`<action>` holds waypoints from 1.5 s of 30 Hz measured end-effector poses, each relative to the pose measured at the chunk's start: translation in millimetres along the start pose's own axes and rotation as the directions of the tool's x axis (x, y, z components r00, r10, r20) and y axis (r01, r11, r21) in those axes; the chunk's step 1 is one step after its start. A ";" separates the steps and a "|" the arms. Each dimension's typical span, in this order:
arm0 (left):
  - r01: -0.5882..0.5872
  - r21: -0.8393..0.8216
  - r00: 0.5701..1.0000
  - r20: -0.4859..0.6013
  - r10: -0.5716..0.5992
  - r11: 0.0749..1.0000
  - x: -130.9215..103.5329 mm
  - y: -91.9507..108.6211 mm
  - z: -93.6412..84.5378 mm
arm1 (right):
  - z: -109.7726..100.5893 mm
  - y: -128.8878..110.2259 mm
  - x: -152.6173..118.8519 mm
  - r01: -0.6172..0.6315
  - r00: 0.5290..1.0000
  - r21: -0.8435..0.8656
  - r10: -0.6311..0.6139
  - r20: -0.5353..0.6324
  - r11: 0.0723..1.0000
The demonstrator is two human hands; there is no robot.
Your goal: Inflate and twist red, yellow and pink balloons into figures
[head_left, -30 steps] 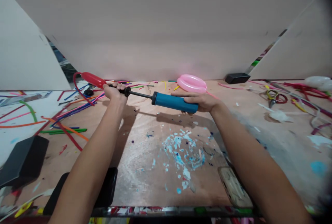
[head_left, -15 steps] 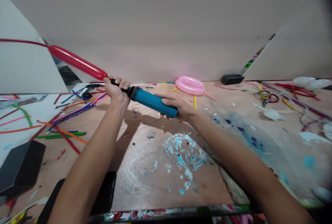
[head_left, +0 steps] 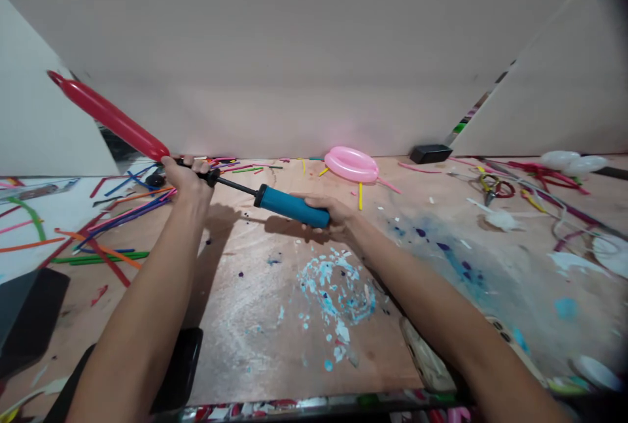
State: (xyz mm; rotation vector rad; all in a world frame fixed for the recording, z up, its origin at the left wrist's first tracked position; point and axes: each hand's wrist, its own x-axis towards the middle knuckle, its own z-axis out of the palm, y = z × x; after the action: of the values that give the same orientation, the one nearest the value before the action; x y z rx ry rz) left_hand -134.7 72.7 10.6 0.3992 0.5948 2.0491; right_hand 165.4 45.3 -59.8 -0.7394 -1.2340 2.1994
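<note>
My left hand (head_left: pixel 188 176) is closed around the black nozzle end of a balloon pump, where the neck of a red long balloon (head_left: pixel 115 118) sits. The balloon slants up to the left, fat along its length with a thin limp tip. Wrapped round the blue barrel of the balloon pump (head_left: pixel 293 207) is my right hand (head_left: pixel 334 216). A dark rod shows between the two hands, so the pump is drawn out. Both hands are above the table, and the fingers under the barrel are partly hidden.
Behind the pump lies a pink ring-shaped balloon (head_left: pixel 352 165). Uninflated balloons (head_left: pixel 122 220) are strewn at left. Scissors (head_left: pixel 490 189), white balloons (head_left: pixel 572 161) and a black block (head_left: pixel 430 153) lie at right and back. A phone (head_left: pixel 179 367) is by my left forearm.
My left hand has moved left, away from the right one, baring the pump's rod. The red balloon's thin tail looks much shorter in view. The view has shifted slightly.
</note>
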 end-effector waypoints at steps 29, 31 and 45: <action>0.436 -0.136 0.864 0.339 -0.372 0.890 -12.8 -4.7 26.5 | 134.8 7.9 -13.6 0.258 0.957 -0.330 -0.286 -0.041 0.908; 0.440 -0.105 0.866 0.313 -0.391 0.892 -14.7 -9.2 27.7 | 135.8 9.4 -11.5 0.246 0.962 -0.282 -0.269 -0.045 0.927; 0.463 0.006 0.873 0.167 -0.458 0.886 11.2 -17.7 -14.9 | 176.0 40.8 -30.2 0.056 0.993 0.129 -0.041 -0.112 0.990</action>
State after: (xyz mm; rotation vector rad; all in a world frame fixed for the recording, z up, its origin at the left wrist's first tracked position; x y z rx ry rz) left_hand -135.5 86.5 -11.0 0.3608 0.4971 1.5484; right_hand 62.5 -98.3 -11.7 -0.7567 -1.0311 2.1476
